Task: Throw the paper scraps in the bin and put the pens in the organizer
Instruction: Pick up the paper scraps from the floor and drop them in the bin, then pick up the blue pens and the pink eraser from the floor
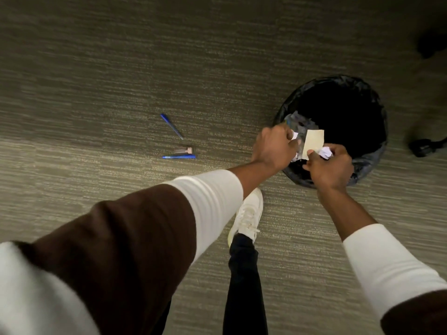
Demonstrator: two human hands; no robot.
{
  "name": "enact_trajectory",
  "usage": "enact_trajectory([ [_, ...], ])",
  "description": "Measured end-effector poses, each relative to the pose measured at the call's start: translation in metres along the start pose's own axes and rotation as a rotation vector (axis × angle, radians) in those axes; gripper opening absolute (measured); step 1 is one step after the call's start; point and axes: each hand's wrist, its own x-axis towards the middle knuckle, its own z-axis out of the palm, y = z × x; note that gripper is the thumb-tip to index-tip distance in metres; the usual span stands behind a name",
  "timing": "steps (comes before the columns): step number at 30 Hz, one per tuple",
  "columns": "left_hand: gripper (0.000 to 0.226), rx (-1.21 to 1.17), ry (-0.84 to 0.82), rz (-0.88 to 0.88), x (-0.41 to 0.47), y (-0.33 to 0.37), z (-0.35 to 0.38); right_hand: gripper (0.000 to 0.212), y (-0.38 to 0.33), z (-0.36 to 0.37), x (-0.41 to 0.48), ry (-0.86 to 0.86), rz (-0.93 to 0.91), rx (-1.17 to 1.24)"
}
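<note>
Covering the whole floor (121, 68): grey-beige striped carpet, dim room. One bin (370, 163) with black liner is seen; dark wheeled shapes sit right of it. Two blue pens (172, 126) (179, 156) and one small pinkish item (183, 150) lie left of the bin, well apart from it. Left hand (273, 147) grip is closed on white scraps (294, 136); right hand (330, 169) grip is closed on a crumpled scrap (325, 153) and a cream slip (314, 142), all held over the bin's near rim. One white shoe (249, 213) is planted near the bin.
</note>
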Motion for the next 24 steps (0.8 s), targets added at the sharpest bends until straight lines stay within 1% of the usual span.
enact_trajectory([
  [2, 0.016, 0.008, 0.005, 0.002, -0.001, 0.0, 0.006, 0.044, 0.001, -0.004, 0.0, 0.009, -0.007, 0.002],
  [4, 0.012, 0.048, 0.023, -0.007, -0.006, -0.005, 0.007, 0.044, 0.003, -0.007, -0.005, 0.033, -0.074, -0.066],
  [6, 0.011, 0.075, 0.021, -0.026, -0.009, -0.018, 0.004, 0.035, 0.005, -0.005, -0.011, 0.028, -0.124, -0.095],
  [7, 0.011, 0.083, 0.018, -0.039, -0.01, -0.027, 0.001, 0.027, 0.005, -0.002, -0.015, 0.006, -0.145, -0.079],
  [9, 0.01, 0.085, 0.011, -0.069, -0.011, -0.046, -0.01, 0.011, 0.004, 0.006, -0.024, -0.069, -0.189, -0.038],
  [11, 0.013, 0.085, 0.0, -0.102, -0.015, -0.068, -0.021, 0.006, 0.001, 0.017, -0.036, -0.136, -0.256, -0.044],
  [15, 0.019, 0.135, 0.031, -0.152, -0.019, -0.115, -0.043, 0.007, -0.011, 0.047, -0.063, -0.244, -0.369, -0.086],
  [17, 0.016, 0.141, 0.051, -0.182, -0.018, -0.139, -0.052, 0.011, -0.017, 0.066, -0.072, -0.289, -0.413, -0.124],
  [19, 0.014, 0.163, 0.058, -0.22, -0.015, -0.163, -0.061, 0.013, -0.022, 0.09, -0.079, -0.347, -0.429, -0.168],
  [24, 0.022, 0.284, 0.055, -0.268, 0.006, -0.236, -0.079, 0.013, -0.015, 0.166, -0.079, -0.457, -0.488, -0.317],
])
